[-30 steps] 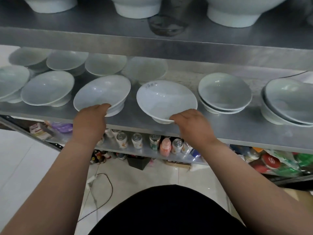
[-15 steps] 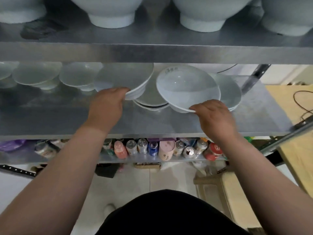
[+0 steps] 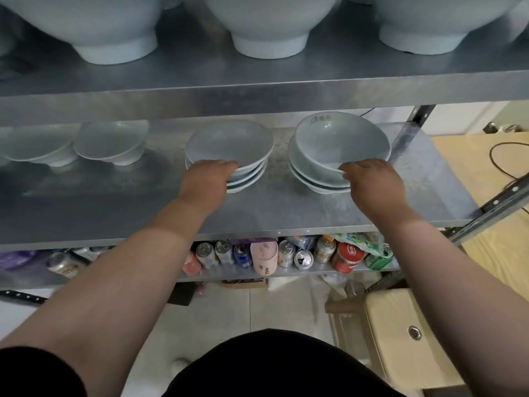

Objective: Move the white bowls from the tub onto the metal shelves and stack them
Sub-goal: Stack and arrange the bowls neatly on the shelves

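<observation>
Two stacks of white bowls stand on the middle metal shelf (image 3: 286, 213). My left hand (image 3: 207, 181) grips the near rim of the top bowl (image 3: 229, 141) of the left stack, which sits nested on the bowls beneath. My right hand (image 3: 372, 186) holds the near rim of the top bowl (image 3: 342, 141) of the right stack; this bowl has faint writing on its far rim and tilts slightly on the stack. The tub is out of view.
More white bowls (image 3: 110, 144) stand further left on the same shelf. Large white bowls (image 3: 269, 30) line the upper shelf (image 3: 257, 93). Cans and bottles (image 3: 286, 253) fill the lower shelf. A wooden table (image 3: 486, 173) with a cable and a beige stool (image 3: 406, 336) are on the right.
Both hands carried their bowls to the right along the shelf and lowered them onto the two stacks. The view shifted right with them.
</observation>
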